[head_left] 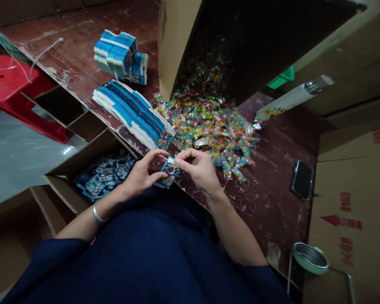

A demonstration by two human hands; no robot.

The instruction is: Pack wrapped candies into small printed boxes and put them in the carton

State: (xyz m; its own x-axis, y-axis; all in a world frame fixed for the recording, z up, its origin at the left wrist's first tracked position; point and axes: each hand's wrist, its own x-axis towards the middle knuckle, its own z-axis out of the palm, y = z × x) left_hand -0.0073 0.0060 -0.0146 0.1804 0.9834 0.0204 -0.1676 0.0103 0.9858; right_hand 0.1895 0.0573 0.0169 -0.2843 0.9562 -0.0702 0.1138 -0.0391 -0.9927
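My left hand and my right hand meet over my lap at the table's near edge, both pinched on one small blue printed box. The right fingers press at its top flap; the left fingers wrap its lower left side. Just beyond lies a heap of small clear candy packets spilling from a tipped cardboard carton. A fanned row of flat blue box blanks lies to the left of the heap.
An open carton at lower left holds several finished blue boxes. Bundled blue blanks sit further back. A phone, a white bottle, a metal cup, a red stool and cartons at right surround the dark table.
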